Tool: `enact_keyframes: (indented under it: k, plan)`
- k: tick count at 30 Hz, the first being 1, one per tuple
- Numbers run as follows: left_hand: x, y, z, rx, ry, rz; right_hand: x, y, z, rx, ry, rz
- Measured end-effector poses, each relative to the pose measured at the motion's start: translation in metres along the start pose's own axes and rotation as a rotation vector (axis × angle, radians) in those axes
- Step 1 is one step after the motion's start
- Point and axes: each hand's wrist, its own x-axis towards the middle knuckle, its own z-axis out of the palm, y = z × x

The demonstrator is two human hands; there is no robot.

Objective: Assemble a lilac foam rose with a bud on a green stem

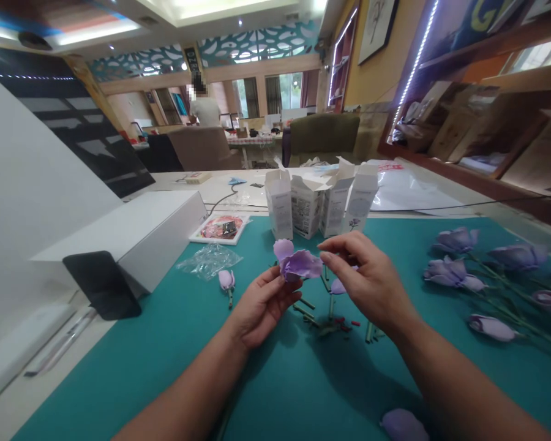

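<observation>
**Two hands work a lilac artificial flower over a teal mat**

In the head view, the left hand (261, 306) holds an artificial lilac flower (299, 266) with its fingers curled loosely beneath it, in a narrow grip, above the middle of a teal cutting mat (119, 373). The right hand (367, 278) is raised beside it in a narrow curl. Its fingertips (327, 257) touch the flower's right petal, though whether they pinch it cannot be told. Just beyond that hand sits a lilac bud (337, 286) on a green stem. Green stem pieces (305, 309) lie scattered below the hands. Four white cartons (321, 205) stand open past the mat's far edge. Farther left lie a clear plastic bag (209, 260) and a single bud (226, 280). Finished lilac flowers (457, 240) lie to the right, and a loose petal (403, 425) sits near the bottom edge. A co-worker (205, 109) stands far off.
</observation>
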Motion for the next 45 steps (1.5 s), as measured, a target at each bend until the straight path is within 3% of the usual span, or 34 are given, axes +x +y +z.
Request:
enact_keyframes:
  k: [7,16,19,21,26,29,38,45]
  plan:
    - [-0.003,0.001,0.0,-0.037,-0.005,-0.04,-0.004,-0.002,0.001,-0.201,-0.178,-0.209]
    - [-0.006,0.002,0.002,0.005,0.003,-0.101,0.002,0.006,-0.007,-0.149,-0.232,-0.206]
    - [-0.005,0.002,0.005,-0.017,0.042,-0.09,0.011,0.019,-0.021,-0.156,-0.153,-0.15]
    - [-0.004,0.003,0.005,-0.035,0.064,-0.086,0.017,0.032,-0.031,-0.296,-0.131,-0.086]
    - [-0.003,0.006,0.005,-0.065,0.077,-0.089,0.017,0.058,-0.028,-0.823,-0.482,0.15]
    - [-0.002,0.007,0.003,-0.067,0.089,-0.079,0.011,0.067,-0.016,-0.944,-0.513,0.282]
    - [-0.004,0.007,0.003,-0.09,0.042,-0.06,0.008,0.084,0.004,-0.926,-0.525,0.429]
    - [-0.005,0.008,0.005,-0.101,0.069,-0.065,0.015,0.084,-0.002,-0.702,-0.567,0.407]
